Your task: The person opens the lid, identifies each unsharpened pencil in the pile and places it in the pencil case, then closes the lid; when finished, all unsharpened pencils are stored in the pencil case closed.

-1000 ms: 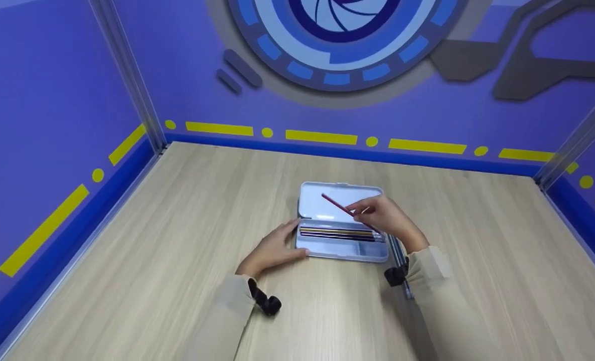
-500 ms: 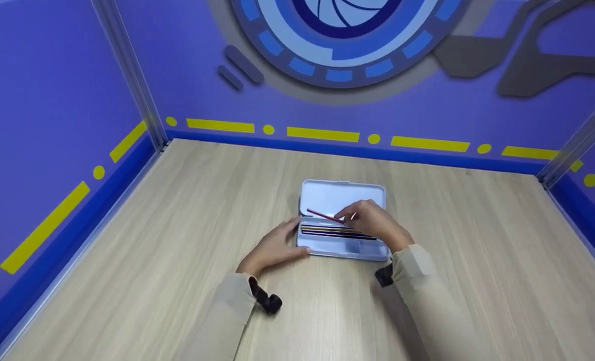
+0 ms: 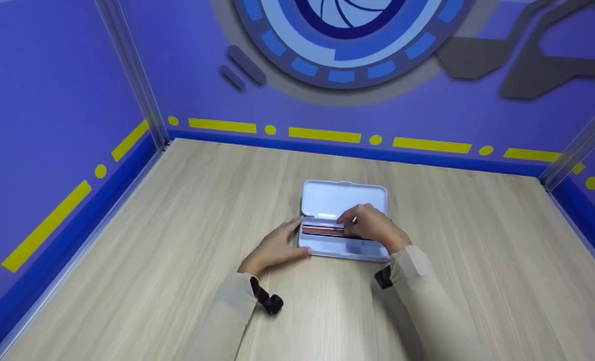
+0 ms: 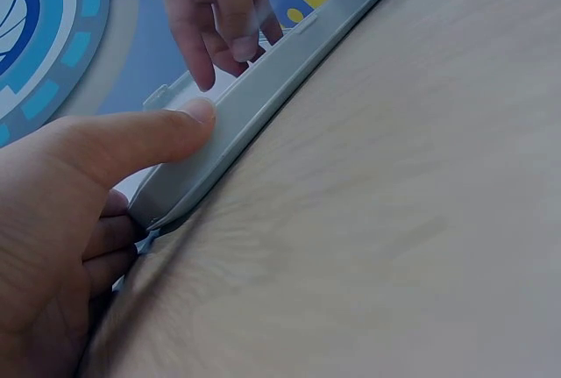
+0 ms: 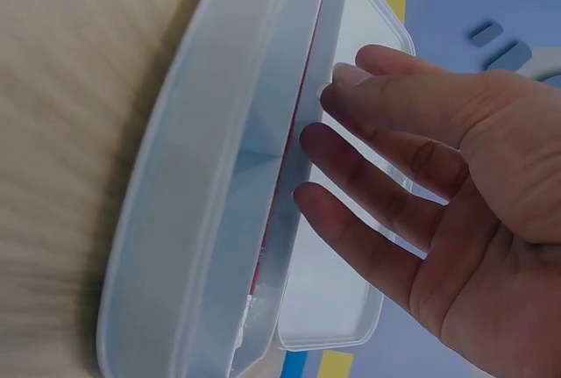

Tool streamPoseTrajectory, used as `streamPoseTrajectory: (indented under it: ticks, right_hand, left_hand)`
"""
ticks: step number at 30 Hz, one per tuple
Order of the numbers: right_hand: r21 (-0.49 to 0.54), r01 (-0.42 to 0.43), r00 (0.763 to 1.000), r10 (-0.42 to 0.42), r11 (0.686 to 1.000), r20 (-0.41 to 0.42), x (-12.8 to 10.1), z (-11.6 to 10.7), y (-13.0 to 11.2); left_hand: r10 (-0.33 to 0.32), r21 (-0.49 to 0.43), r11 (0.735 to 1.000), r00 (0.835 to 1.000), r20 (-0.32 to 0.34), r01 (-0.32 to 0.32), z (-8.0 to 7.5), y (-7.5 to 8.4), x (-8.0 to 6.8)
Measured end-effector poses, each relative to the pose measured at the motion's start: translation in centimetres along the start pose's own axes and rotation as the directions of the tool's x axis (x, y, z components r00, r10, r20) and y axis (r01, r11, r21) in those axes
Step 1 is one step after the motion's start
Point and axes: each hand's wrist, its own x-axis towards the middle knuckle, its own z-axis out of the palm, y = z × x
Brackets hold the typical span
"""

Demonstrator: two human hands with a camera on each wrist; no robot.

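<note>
A pale plastic pencil case lies open on the table, its lid folded back. Several pencils lie lengthwise in its rear compartment, a red one on top. My left hand grips the case's left end, thumb on the front wall and fingers round the corner, as the left wrist view shows. Over the pencil compartment is my right hand, covering the pencils' right part. In the right wrist view its fingers are loosely bent at the compartment's edge with nothing between them, and the red pencil lies below.
The front compartment has a small divider. Wood-grain table surrounds the case, with blue printed panels behind and at the sides. My right forearm hides the table beside the case's right end in the head view.
My right hand has moved left and down, bringing the red pencil from over the lid into the compartment, and has let go of it. My left hand has stayed on the case.
</note>
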Motion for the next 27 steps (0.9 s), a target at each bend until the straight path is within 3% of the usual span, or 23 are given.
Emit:
streamPoseTrajectory:
  ticks: [11,27]
  right_hand:
    - [-0.005,-0.070,0.998,0.070,0.998,0.008,-0.1,-1.1,0.3]
    - [-0.019,-0.014,0.989,0.011,1.000,-0.149,-0.2,-3.7,1.8]
  left_hand:
    - [0.000,0.007,1.000,1.000,-0.007,0.001,0.0,-0.1,0.1]
    - [-0.009,0.031,0.999,1.000,-0.006,0.009,0.0,0.2,0.1]
